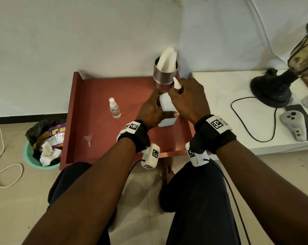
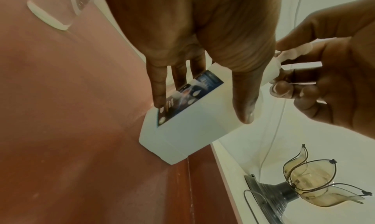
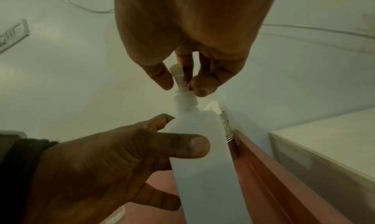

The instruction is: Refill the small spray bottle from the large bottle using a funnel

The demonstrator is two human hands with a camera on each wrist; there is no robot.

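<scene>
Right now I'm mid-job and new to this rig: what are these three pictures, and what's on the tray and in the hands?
There is no machine here: a person works with bare hands, with cameras strapped on the head and on each wrist. The head view looks down at a red tray. The other two views look along each hand. The left hand grips the large white bottle, which stands on the tray. The fingers of the right hand pinch its pump top, which is still on. The small spray bottle stands capped and untouched, and the clear funnel lies near the tray's front left corner. A metal tin of white paper stands at the back.
</scene>
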